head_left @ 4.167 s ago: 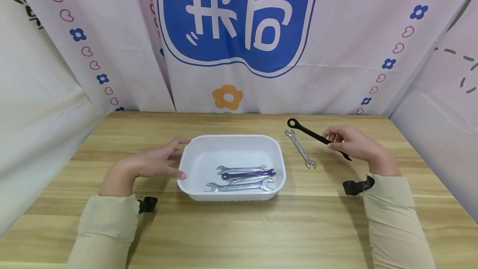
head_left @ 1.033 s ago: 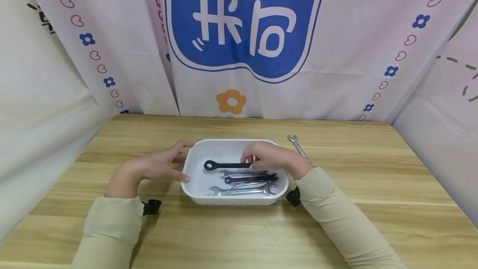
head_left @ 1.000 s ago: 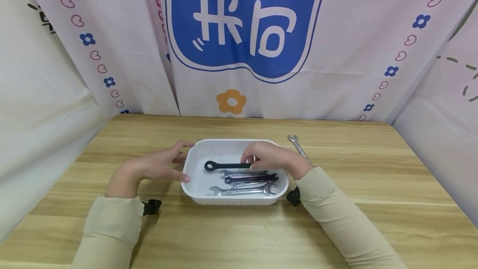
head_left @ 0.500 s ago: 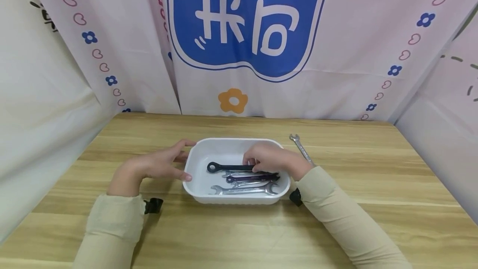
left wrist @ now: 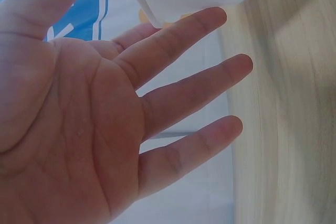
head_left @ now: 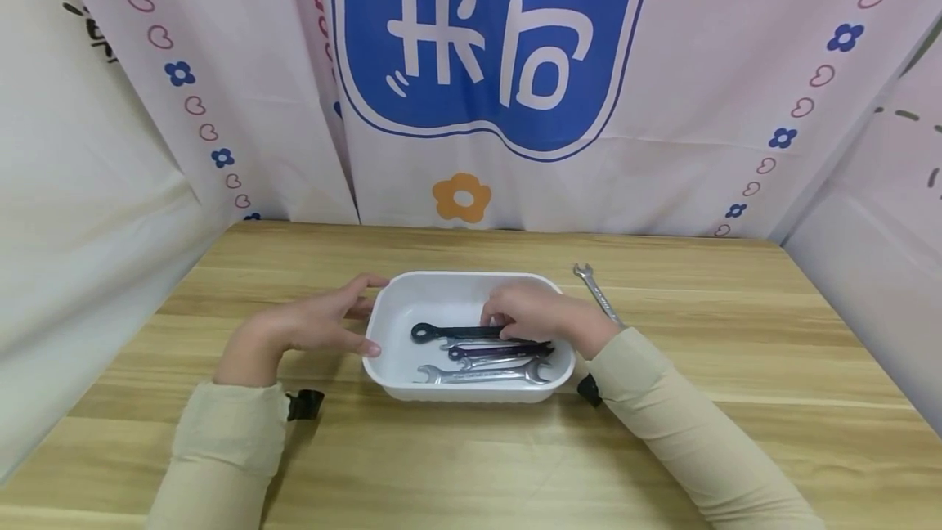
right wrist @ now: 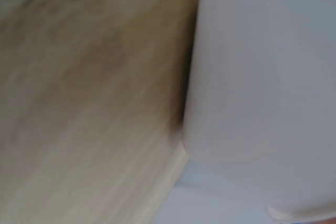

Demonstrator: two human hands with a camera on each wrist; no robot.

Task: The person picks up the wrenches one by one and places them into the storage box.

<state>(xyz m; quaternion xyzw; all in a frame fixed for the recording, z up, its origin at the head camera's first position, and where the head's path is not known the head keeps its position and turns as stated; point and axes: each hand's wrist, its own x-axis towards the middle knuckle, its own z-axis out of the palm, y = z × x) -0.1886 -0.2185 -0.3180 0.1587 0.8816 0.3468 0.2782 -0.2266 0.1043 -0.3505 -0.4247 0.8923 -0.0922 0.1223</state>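
In the head view a white plastic tray (head_left: pixel 471 393) stands mid-table. My right hand (head_left: pixel 531 311) reaches in over its right side, fingers curled and pinching a black combination wrench (head_left: pixel 452 334), whose ring end points left; its other end is hidden under the hand. Just in front lie a dark purple wrench (head_left: pixel 496 352) and several silver wrenches, the nearest a double open-end wrench (head_left: pixel 482 376). My left hand (head_left: pixel 316 324) is at the tray's left end, thumb at the rim. Its straight, spread fingers (left wrist: pixel 199 90) show in the left wrist view.
One silver open-end wrench (head_left: pixel 598 293) lies on the wooden table (head_left: pixel 471 464) behind the right forearm, partly covered. A printed curtain (head_left: pixel 662 186) closes off the back of the table. The tray's outer wall (right wrist: pixel 262 87) fills much of the right wrist view.
Since the oldest frame, my right hand has carried the black wrench from the table's right side into the tray. In the last second the wrench has shifted slightly towards the other wrenches. Left hand stays.
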